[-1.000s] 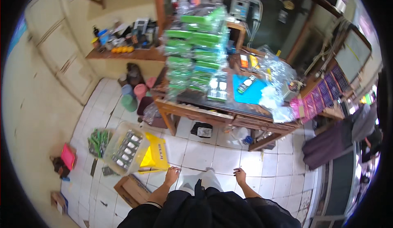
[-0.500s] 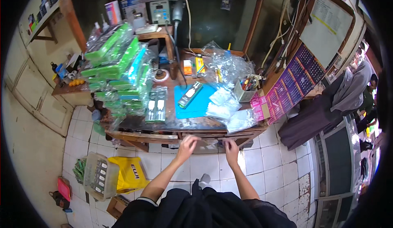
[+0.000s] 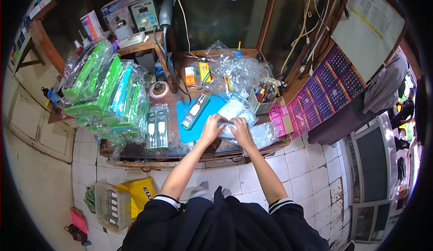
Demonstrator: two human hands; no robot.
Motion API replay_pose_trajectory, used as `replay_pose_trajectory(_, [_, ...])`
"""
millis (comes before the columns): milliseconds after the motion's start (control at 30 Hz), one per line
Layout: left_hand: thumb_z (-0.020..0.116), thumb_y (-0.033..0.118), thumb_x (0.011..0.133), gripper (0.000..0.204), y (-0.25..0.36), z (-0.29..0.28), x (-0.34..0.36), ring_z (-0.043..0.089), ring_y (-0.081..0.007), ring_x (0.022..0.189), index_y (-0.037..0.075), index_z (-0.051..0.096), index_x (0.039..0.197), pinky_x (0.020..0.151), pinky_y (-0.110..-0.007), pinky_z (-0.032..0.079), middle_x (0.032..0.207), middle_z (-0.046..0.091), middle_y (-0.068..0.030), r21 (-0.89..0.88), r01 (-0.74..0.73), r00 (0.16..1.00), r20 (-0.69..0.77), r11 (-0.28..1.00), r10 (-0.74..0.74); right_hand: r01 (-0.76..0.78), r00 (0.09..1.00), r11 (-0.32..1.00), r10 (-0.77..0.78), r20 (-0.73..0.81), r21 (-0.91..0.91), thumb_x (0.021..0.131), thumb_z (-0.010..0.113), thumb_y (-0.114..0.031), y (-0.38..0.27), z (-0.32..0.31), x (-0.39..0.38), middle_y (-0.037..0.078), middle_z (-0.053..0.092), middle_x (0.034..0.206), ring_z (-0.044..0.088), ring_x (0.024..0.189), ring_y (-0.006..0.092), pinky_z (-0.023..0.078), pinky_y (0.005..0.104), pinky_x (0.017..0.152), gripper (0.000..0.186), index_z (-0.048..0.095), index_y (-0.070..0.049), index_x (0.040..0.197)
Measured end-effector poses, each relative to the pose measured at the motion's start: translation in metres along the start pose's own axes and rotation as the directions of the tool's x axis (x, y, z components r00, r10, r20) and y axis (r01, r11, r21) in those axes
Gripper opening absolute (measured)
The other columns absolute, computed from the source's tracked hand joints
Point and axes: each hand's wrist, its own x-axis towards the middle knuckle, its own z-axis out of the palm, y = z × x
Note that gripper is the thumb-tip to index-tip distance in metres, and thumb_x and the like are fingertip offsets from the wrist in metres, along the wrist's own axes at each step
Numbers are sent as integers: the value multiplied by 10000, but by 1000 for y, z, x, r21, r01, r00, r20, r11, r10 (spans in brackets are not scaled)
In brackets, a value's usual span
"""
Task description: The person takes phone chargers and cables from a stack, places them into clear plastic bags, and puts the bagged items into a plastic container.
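Over the right part of the desk, my left hand (image 3: 211,129) and my right hand (image 3: 242,133) are close together with bent fingers. Both grip a clear plastic sleeve (image 3: 227,134), mostly hidden by the fingers. Beneath and behind them lie stacked white translucent plastic bags (image 3: 237,109). Just left of my left hand, a slim dark box (image 3: 195,111) with a white charger pictured on it rests slantwise on a blue mat (image 3: 187,134). Two similar boxes (image 3: 157,128) stand side by side further left.
A tall pile of green boxes in clear wrap (image 3: 106,91) fills the desk's left side. Crumpled clear plastic (image 3: 241,73) lies at the back, near a basket of tools (image 3: 263,102). A pink box (image 3: 280,119) sits at the right edge. On the floor is a bin of boxes (image 3: 111,206).
Both hands have risen from before the desk's front edge to above the desktop and drawn closer together, bringing the clear plastic with them. The view has shifted too.
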Motion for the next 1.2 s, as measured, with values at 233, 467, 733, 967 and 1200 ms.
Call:
replay_pose_trajectory(233, [665,131,707,174,0,-4,9,570,-270,731,12,581,801,642,-342,442,760,593,-131,-183,125,992,3,975,-127,-71,997,997,71,-12,4,733,577,-66,-1,-5,10,109,549,818,496,834,277,394,368,752,57,563,-31,776])
replay_pose_trajectory(467, [673,148,695,176,-6,-14,14,538,-281,658,17,571,756,598,-361,435,737,558,-124,-96,-87,994,-76,992,79,-27,997,1000,26,-71,-8,773,542,-69,-11,-16,21,103,570,765,519,764,274,394,367,706,38,532,-34,785])
replay_pose_trajectory(733, [678,125,721,171,3,-24,28,593,-171,730,10,572,789,653,-264,475,832,593,-72,-260,-223,974,-101,940,203,-48,982,988,73,-176,143,800,525,-46,-21,-37,40,129,542,749,541,712,286,424,363,626,28,530,-27,819])
replay_pose_trajectory(967, [558,92,836,141,29,-39,46,606,-121,738,6,475,910,655,-249,502,802,616,-79,-716,123,990,45,687,-130,-160,966,603,259,-2,782,753,643,-57,-26,-52,47,105,582,884,583,824,150,464,274,746,528,354,-31,1194])
replay_pose_trajectory(1200, [473,66,876,98,43,-56,58,620,-185,738,24,410,939,649,-282,514,812,614,-138,-877,53,986,-28,477,-162,-312,944,566,273,183,763,711,674,-33,-11,-30,9,101,585,893,576,839,141,464,263,747,533,380,-34,1156])
